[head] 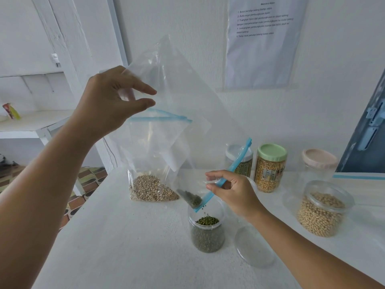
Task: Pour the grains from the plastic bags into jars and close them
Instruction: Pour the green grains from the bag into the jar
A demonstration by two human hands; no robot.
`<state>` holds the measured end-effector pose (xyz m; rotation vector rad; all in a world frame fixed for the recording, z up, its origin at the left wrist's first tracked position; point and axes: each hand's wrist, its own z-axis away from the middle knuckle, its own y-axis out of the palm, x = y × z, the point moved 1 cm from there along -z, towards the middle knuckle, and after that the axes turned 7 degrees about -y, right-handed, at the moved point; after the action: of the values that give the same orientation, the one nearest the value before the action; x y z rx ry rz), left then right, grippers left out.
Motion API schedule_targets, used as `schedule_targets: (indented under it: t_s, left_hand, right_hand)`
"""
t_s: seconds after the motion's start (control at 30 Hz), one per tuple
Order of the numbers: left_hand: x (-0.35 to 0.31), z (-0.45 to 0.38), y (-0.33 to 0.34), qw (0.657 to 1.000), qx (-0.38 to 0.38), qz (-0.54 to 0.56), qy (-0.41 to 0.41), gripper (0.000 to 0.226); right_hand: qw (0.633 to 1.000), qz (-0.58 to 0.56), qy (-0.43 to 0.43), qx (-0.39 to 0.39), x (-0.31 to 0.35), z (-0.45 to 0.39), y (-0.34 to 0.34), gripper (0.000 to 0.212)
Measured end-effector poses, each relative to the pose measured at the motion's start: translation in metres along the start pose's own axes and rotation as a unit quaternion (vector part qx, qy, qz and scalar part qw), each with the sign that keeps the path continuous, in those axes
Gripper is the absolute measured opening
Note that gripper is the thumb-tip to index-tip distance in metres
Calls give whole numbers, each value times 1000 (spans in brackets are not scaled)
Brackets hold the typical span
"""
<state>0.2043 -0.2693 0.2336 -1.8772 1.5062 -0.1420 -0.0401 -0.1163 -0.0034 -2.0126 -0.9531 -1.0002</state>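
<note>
White table point(125, 247) held a small clear jar of green beans point(207, 232). Above it hung a clear plastic bag with a blue zip point(187, 97), tipped down. Left hand point(110, 101) pinched its top corner; right hand point(233, 190) pinched the zip, and beans fell in

A clear zip bag point(187, 97) with a blue seal strip hangs tilted, its open corner low over an open clear jar point(206, 232) partly filled with green mung beans point(207, 221); a few beans drop from the corner. Behind it a second clear bag point(152, 163) stands on the white table point(125, 247), holding pale grains. A clear lid point(255, 247) lies just right of the jar.
</note>
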Motion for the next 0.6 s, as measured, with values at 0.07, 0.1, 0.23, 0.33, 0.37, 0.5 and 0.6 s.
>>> schedule_targets:
  t_s: [0.07,0.1,0.23,0.33,0.37,0.5,0.6]
  left_hand:
    - [-2,-1,0,1000,2,-2,4,22]
    - [-3,-1,1,1000,3,-3,7,22]
    - [-4,0,4,1000,4,-8,5,23]
    - [-3,0,6,1000,5,-6,-2,23]
    - [-3,0,7,1000,6,-5,-2,22]
    - [-2,0,8,1000,9,-7,0,25]
    - [-2,0,7,1000,14,-8,1,27]
  right_hand:
    - [1000,-5,2,0,0,0,0,30]
    - [1000,-7,2,-2,0,0,0,30]
    - [1000,-9,5,-2,-2,1,-1,30]
    - [1000,-4,1,-1,-3,2,-1,31]
    - [1000,-5,1,-2,-3,2,-1,30]
    - [1000,-3,6,-1,-4,2,-2,30]
    - [1000,-4,6,5,-4,2,-2,30]
